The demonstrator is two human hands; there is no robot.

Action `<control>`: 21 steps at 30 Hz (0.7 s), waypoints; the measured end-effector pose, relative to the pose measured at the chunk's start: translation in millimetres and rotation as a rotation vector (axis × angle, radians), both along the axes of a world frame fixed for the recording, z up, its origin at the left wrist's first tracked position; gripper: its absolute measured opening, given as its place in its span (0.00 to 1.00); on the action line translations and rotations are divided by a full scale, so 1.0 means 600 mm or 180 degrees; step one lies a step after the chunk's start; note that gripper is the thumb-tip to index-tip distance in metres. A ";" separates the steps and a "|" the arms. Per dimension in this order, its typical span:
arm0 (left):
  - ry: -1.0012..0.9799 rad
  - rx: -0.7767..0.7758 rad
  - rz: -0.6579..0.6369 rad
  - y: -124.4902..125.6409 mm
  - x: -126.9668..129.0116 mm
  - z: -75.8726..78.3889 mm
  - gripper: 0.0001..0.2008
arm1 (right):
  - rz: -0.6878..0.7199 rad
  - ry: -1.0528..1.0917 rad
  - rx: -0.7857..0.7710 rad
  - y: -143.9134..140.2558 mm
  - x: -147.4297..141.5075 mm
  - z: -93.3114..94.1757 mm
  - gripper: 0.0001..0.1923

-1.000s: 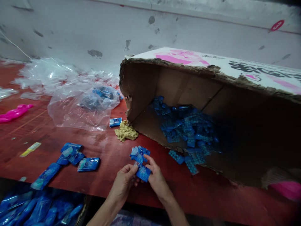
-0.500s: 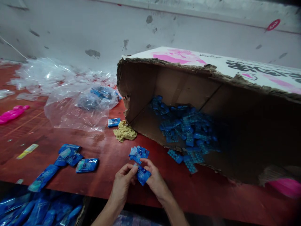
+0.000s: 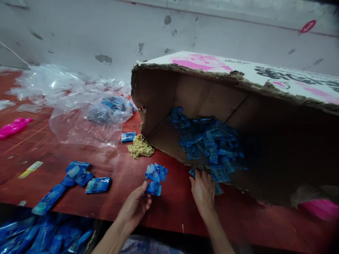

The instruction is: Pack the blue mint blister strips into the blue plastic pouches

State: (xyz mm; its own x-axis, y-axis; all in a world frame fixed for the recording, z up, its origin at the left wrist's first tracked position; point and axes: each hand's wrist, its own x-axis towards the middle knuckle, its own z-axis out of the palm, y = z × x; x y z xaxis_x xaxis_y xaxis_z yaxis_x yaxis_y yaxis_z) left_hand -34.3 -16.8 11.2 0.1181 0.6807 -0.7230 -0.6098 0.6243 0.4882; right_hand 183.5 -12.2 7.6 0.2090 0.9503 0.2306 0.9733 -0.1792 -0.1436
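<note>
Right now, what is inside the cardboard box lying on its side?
The cardboard box holds a heap of blue blister packs, spilling to its torn edge where the right hand reaches. Its far right interior is too dark to see.

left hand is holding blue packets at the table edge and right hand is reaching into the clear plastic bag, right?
Not quite. In the head view the left hand does hold the blue packets, but the right hand reaches to the mouth of the cardboard box, not the clear plastic bag.

Blurred, unreadable black lettering on the cardboard box point(image 3: 265, 76) top; nothing legible.
</note>
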 end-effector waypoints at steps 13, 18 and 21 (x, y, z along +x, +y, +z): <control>0.0123 0.0165 0.0019 -0.003 0.005 0.001 0.10 | 0.1376 0.3147 -0.0338 -0.021 -0.052 0.015 0.14; 0.0041 0.0302 -0.0083 -0.004 0.004 0.003 0.12 | 0.1814 0.4010 -0.0798 -0.029 -0.056 0.052 0.13; 0.0019 0.0388 -0.0158 -0.007 0.002 0.006 0.13 | 0.1729 0.3739 -0.0742 -0.029 -0.058 0.056 0.13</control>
State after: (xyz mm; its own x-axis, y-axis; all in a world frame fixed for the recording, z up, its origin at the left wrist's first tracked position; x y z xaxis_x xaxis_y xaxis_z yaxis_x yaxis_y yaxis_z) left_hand -33.2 -21.0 14.6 0.1497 0.7570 -0.6360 -0.5764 0.5895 0.5659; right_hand 148.6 -29.6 41.5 -0.2476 0.9689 -0.0053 0.2457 0.0575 -0.9676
